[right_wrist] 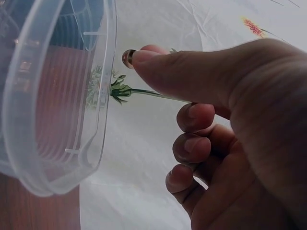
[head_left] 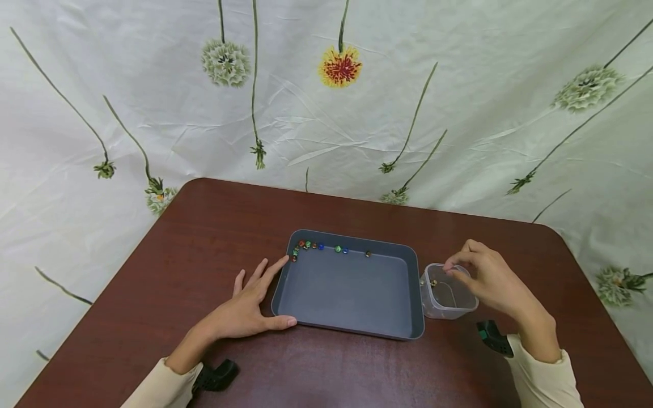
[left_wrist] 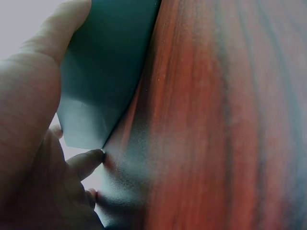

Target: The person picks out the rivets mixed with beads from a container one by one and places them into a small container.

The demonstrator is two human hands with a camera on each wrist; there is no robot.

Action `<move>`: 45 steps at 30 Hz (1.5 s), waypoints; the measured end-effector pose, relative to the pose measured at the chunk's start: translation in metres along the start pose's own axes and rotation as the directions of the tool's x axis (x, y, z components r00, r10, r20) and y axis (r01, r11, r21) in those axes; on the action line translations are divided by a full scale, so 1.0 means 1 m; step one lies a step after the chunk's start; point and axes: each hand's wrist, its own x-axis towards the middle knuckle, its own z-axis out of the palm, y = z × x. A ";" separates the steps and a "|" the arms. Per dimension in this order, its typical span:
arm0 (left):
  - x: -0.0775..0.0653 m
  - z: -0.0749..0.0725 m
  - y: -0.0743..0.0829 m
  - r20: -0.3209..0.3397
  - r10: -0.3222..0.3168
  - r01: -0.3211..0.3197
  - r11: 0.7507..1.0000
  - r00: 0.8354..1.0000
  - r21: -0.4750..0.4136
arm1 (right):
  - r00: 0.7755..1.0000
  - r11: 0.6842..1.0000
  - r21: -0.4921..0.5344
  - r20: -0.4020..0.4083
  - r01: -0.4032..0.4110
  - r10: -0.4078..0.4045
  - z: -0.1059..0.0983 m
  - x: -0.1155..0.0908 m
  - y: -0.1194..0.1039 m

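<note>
My right hand is over the clear plastic container, at the right of the tray. Between thumb and index finger it pinches a brownish glass marble, beside the container's rim in the right wrist view; the other fingers are curled. A few small marbles show inside the container. My left hand spreads across the left end of the grey tray, its fingers fairly straight and touching the rim at the far left and near corner. Several coloured marbles lie along the tray's back and left walls.
A dark reddish-brown wooden table carries the tray and container. Behind it hangs a white cloth printed with flowers. A black wrist device sits at the left sleeve, another black device at the right sleeve.
</note>
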 end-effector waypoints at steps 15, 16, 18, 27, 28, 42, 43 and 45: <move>-0.002 -0.001 0.000 0.002 -0.013 0.013 1.000 1.000 0.002 | 1.000 1.000 -0.002 0.009 -0.006 0.006 0.002 0.002 0.000; -0.002 -0.001 0.000 0.002 -0.013 0.013 1.000 1.000 0.003 | 1.000 1.000 -0.001 0.010 -0.007 0.007 0.002 0.003 0.000; -0.002 -0.001 0.000 0.001 -0.013 0.013 1.000 1.000 0.004 | 1.000 1.000 -0.001 0.010 -0.004 0.004 0.002 0.004 -0.001; -0.003 -0.003 0.000 0.001 -0.024 0.024 1.000 1.000 0.011 | 1.000 1.000 0.001 0.010 0.024 -0.024 0.005 0.007 -0.003; -0.003 -0.003 0.000 0.002 -0.025 0.025 1.000 1.000 0.010 | 1.000 1.000 0.004 0.011 0.024 -0.024 0.005 0.007 -0.004; -0.001 -0.001 0.000 0.000 -0.003 0.003 1.000 1.000 -0.004 | 0.996 0.998 0.010 0.064 0.058 -0.059 0.011 0.019 -0.016; -0.001 -0.001 0.000 0.001 -0.003 0.003 1.000 1.000 -0.005 | 0.995 0.998 0.005 0.070 0.067 -0.067 0.012 0.020 -0.017; 0.000 -0.001 0.001 0.002 -0.002 0.002 1.000 1.000 -0.004 | 0.994 0.997 -0.004 0.081 0.079 -0.078 0.012 0.024 -0.019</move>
